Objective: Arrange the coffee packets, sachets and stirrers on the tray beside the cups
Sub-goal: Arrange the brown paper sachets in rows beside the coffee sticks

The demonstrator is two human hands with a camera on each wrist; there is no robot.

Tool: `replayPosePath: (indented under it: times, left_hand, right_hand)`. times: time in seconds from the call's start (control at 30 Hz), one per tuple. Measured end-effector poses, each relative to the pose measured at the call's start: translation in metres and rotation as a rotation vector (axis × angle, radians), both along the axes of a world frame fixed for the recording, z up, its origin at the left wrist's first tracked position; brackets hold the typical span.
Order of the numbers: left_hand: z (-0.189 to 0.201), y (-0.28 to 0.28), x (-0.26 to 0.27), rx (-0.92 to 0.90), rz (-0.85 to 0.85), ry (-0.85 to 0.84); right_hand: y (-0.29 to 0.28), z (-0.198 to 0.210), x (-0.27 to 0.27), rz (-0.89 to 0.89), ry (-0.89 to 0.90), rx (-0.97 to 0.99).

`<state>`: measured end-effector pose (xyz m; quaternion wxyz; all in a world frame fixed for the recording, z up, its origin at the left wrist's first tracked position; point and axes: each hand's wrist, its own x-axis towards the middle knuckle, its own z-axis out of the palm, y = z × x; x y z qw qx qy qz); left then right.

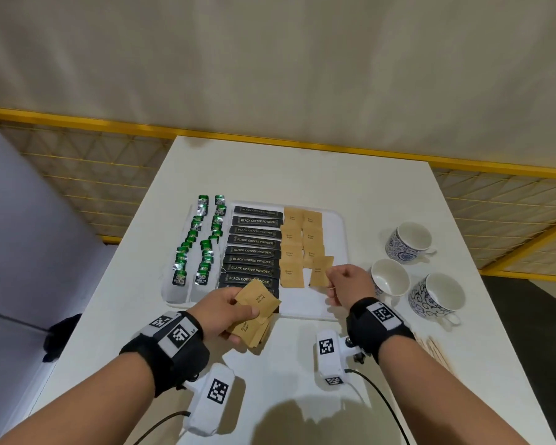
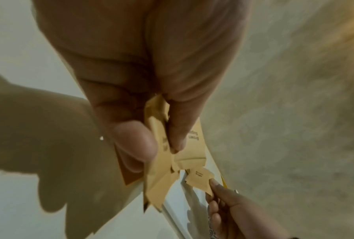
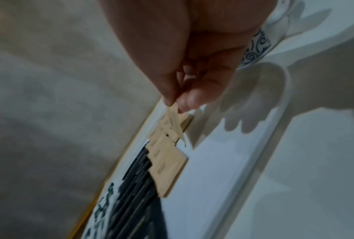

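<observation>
A: What lies on the tray (image 1: 340,220), left to right?

B: Green tea packets (image 1: 196,242), black coffee sticks (image 1: 254,243), two columns of brown sugar sachets (image 1: 292,252). Three cups (image 1: 411,240) stand right of it.

A: And the hands?

B: The left hand (image 1: 228,308) grips a spare sachet bundle (image 1: 257,303) at the near edge. The right hand (image 1: 347,282) pinches one sachet (image 1: 320,277) just left of itself, at the near end of the right column. The tray is bare white nearer and to the right. Stirrers (image 1: 430,350) wait near right.

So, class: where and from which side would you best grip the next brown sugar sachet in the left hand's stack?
Pinch the free corner of the top brown sugar sachet, coming from the right with the right hand. It fans out past the left hand, whose thumb and fingers cover the rest of the stack.
</observation>
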<state>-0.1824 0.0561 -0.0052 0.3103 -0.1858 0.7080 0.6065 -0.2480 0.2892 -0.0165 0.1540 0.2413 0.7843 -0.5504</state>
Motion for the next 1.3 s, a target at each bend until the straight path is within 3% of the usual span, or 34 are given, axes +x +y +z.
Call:
replayPosePath:
  times: [0.33, 0.63, 0.87, 1.0, 1.13, 1.2, 1.3]
  left_hand:
    - [-0.003, 0.007, -0.016, 0.042, -0.055, -0.020]
    - [-0.005, 0.014, -0.021, 0.061, -0.076, -0.020]
    - [-0.005, 0.014, -0.022, 0.049, -0.088, -0.028]
    - [-0.004, 0.014, -0.022, 0.043, -0.086, -0.026]
    - [-0.005, 0.015, -0.021, 0.032, -0.078, -0.031]
    - [-0.006, 0.017, -0.020, 0.029, -0.079, -0.034]
    - [-0.004, 0.015, -0.018, 0.033, -0.087, -0.019]
  right_hand:
    - [0.000, -0.017, -0.022, 0.047, -0.076, 0.084]
    - [0.003, -0.017, -0.023, 0.251, -0.035, 0.375]
    - [0.003, -0.017, -0.023, 0.256, 0.008, 0.448]
    - [-0.001, -0.013, -0.017, 0.165, 0.057, 0.350]
    - [-0.022, 0.004, 0.009, 0.418, 0.235, 0.212]
    - [-0.035, 0.007, 0.022, 0.509, 0.200, 0.079]
    - [-0.043, 0.001, 0.033, 0.459, 0.117, -0.025]
